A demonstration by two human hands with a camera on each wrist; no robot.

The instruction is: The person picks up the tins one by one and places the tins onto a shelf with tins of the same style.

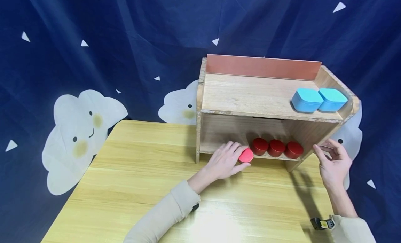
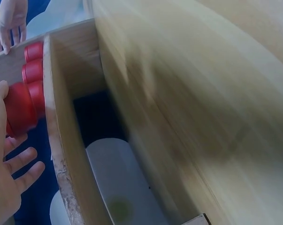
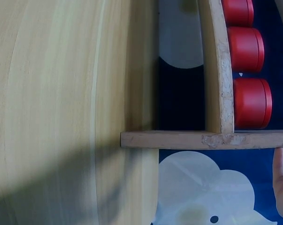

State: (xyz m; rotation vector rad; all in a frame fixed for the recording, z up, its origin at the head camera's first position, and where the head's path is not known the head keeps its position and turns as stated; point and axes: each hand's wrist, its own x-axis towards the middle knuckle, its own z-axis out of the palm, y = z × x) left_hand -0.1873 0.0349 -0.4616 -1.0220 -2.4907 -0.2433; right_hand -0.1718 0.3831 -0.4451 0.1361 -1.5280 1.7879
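My left hand [image 1: 223,162] holds a round red tin [image 1: 246,155] between thumb and fingers, at the front of a wooden shelf unit's lower board. In the left wrist view this tin [image 2: 20,110] is at the left, near the board's edge. Three more red tins stand in a row to its right: the nearest tin [image 1: 260,146], a middle tin [image 1: 277,148] and an end tin [image 1: 293,150]. Against the outside of the shelf unit [image 1: 238,93] on the right, my right hand [image 1: 336,163] touches the side panel with its fingertips. Only part of that hand shows in the right wrist view.
Two light-blue boxes with rounded corners, a left box [image 1: 307,101] and a right box [image 1: 333,100], sit on the upper shelf's right end. The unit stands at the back of a wooden table [image 1: 131,166]. Behind hangs a dark blue curtain [image 1: 169,30] with clouds.
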